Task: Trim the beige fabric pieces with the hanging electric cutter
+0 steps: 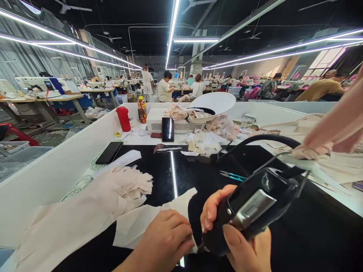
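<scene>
My right hand (246,245) is wrapped around a black corded hand tool (255,204) with a shiny metal lever on its side. The thumb lies along that lever, and the tool tilts with its narrow end down and to the left. Close to that end, my left hand (167,238) has its fingers closed on the edge of a cream fabric piece (141,223). The fingertips are partly hidden, as is the tool's tip. To the left lies a longer cream fabric length (70,223) with a heap of layered cream pieces (127,185) at its end.
Teal thread snips (233,176) lie behind the tool, whose cable (255,139) arches right. A blurred pink shape (337,117) hangs at upper right. Further back are a pen (169,149), phone (168,130), red cup (123,119), drink bottle (142,110) and scraps. White walls edge the black table.
</scene>
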`<move>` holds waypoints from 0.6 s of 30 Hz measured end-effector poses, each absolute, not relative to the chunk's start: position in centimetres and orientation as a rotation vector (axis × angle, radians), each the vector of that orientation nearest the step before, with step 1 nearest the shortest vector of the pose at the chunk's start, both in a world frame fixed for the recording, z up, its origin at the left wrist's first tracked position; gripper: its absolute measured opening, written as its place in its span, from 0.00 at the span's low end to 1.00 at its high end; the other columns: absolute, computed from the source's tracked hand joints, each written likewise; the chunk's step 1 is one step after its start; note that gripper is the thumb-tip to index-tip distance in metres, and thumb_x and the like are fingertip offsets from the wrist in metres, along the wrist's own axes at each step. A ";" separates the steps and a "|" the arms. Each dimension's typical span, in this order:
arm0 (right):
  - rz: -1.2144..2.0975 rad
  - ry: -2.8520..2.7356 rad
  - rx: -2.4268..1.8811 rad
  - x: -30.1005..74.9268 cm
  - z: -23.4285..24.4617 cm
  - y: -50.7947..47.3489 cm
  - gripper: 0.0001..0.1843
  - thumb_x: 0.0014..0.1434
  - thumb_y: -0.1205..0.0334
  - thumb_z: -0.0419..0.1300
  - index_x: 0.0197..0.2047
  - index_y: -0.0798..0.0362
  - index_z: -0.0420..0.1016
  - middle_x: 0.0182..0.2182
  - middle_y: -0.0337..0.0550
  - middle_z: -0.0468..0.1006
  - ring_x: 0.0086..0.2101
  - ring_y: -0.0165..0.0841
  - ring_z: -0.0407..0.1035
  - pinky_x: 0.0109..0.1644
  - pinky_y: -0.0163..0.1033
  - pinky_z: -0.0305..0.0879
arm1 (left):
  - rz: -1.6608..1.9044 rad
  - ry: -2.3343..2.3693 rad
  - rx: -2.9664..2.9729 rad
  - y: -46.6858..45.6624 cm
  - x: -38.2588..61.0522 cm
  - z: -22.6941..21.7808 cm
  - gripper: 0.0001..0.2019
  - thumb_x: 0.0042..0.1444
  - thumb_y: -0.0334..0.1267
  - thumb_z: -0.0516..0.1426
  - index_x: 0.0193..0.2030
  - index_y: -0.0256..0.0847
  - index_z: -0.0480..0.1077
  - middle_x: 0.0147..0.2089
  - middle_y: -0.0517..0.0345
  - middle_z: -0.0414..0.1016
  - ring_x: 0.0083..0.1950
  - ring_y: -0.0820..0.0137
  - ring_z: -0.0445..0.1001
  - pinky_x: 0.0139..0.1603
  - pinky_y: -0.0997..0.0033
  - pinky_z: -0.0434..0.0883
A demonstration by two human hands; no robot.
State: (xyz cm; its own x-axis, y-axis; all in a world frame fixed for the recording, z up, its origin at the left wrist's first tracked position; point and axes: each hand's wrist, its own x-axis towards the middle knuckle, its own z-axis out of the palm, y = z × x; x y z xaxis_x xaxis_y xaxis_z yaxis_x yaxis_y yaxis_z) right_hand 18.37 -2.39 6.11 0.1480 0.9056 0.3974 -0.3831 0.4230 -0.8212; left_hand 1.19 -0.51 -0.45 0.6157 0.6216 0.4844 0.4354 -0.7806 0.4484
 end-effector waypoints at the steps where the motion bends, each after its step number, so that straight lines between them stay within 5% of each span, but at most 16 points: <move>1: 1.018 -1.035 -0.622 18.4 6.1 -2.4 0.19 0.63 0.46 0.73 0.50 0.44 0.74 0.31 0.35 0.76 0.27 0.29 0.71 0.31 0.35 0.72 | 0.912 0.879 2.544 -0.5 1.2 -0.5 0.07 0.65 0.32 0.66 0.45 0.41 0.72 0.45 0.60 0.80 0.47 0.66 0.78 0.52 0.67 0.73; 6: 1.020 -1.030 -0.618 18.5 6.0 -2.4 0.20 0.63 0.46 0.73 0.51 0.44 0.73 0.31 0.36 0.76 0.26 0.30 0.71 0.31 0.36 0.73 | 0.860 0.943 2.521 -0.6 1.3 -0.4 0.13 0.58 0.26 0.69 0.43 0.42 0.70 0.45 0.62 0.79 0.47 0.66 0.77 0.51 0.67 0.73; 12: 0.984 -1.073 -0.643 18.6 6.0 -2.3 0.19 0.62 0.45 0.72 0.48 0.45 0.73 0.29 0.36 0.75 0.26 0.31 0.70 0.29 0.37 0.70 | 0.977 0.923 2.604 -0.7 1.5 -0.3 0.05 0.69 0.27 0.59 0.45 0.41 0.71 0.49 0.58 0.77 0.49 0.68 0.76 0.53 0.69 0.72; 18: 1.041 -1.057 -0.614 18.9 5.7 -2.3 0.19 0.64 0.47 0.72 0.51 0.43 0.72 0.32 0.36 0.76 0.26 0.30 0.71 0.31 0.37 0.72 | 1.001 0.760 2.690 -0.6 1.7 -1.1 0.07 0.75 0.32 0.53 0.46 0.41 0.73 0.42 0.61 0.79 0.47 0.69 0.76 0.52 0.69 0.70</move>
